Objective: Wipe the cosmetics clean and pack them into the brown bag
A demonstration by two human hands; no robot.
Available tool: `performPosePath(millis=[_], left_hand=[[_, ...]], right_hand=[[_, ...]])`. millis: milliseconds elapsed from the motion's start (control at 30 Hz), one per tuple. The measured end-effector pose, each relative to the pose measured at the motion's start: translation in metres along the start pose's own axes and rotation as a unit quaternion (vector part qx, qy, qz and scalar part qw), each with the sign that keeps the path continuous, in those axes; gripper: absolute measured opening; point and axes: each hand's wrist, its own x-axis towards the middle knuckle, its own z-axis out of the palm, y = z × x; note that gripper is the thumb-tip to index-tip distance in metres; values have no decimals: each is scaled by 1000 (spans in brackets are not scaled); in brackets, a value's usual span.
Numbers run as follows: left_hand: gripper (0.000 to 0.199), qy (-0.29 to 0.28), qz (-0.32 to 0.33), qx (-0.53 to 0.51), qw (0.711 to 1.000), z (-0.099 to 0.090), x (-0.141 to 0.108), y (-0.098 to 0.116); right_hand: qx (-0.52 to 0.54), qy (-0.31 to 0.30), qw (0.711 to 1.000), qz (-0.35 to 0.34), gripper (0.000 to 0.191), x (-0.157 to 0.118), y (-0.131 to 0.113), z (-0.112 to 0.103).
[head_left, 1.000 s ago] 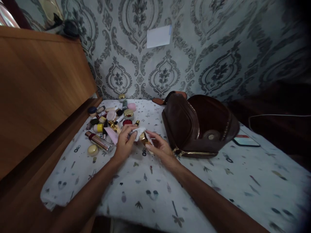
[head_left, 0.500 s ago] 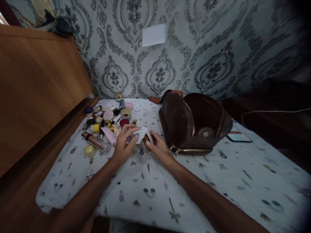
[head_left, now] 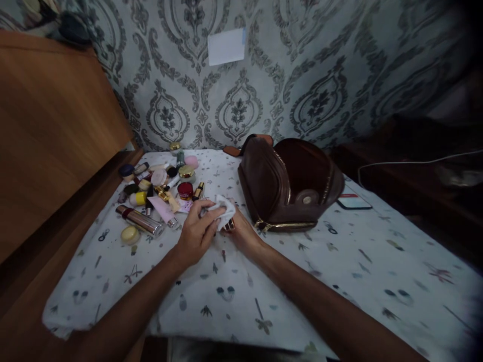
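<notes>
My left hand (head_left: 196, 230) is closed on a crumpled white wipe (head_left: 224, 210). The wipe presses against a small brown cosmetic case with shiny edges (head_left: 229, 225), gripped by my right hand (head_left: 244, 232). Wipe and fingers cover most of the case, so its exact kind is unclear. Both hands are raised over the middle of a patterned white cloth (head_left: 211, 301). Just beyond them are a red jar (head_left: 185, 190) and a small black-and-gold tube (head_left: 198, 191). A pink tube (head_left: 161, 210) lies left of my left hand.
Several cosmetics crowd the left side, including a long metallic tube (head_left: 138, 219), a round yellow pot (head_left: 130, 235) and a gold-lidded jar (head_left: 186, 174). On the right stands an unzipped brown leather bag (head_left: 264, 186), with a phone (head_left: 354, 201) behind it. A wooden cabinet (head_left: 56, 130) borders the left.
The wipe has come over the case and now hides more of it. The case has turned in my right hand. The whole view has shifted slightly.
</notes>
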Motion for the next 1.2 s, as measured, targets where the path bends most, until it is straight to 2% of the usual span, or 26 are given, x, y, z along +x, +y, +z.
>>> performPosePath(millis=[100,200,400,500,667,800,967,1200], left_hand=[[33,-45,35,7,998,3,-4,5],[34,-70,66,32,995,6,-6,8],[28,-38,116,85,989,10,-5,10],[25,-29,142,118,982,11,-6,8],[20,-33,169,184,968,7,-5,4],[21,-7,156,175,972,5,-2,5],[22,1,97,105,990,5,-3,5],[17,7,-10,17,1000,3,-7,2]], right_hand=[[81,-13,995,57,48,-1,-9,4],[145,-45,985,83,48,-4,-19,6],[232,-95,957,143,41,-12,-27,9],[256,-84,951,150,37,-11,-26,9],[269,-32,952,144,44,-6,-26,6],[323,-3,930,174,40,-5,-30,2],[379,-16,904,198,43,-7,-34,1],[344,-7,919,191,38,-3,-32,-1]])
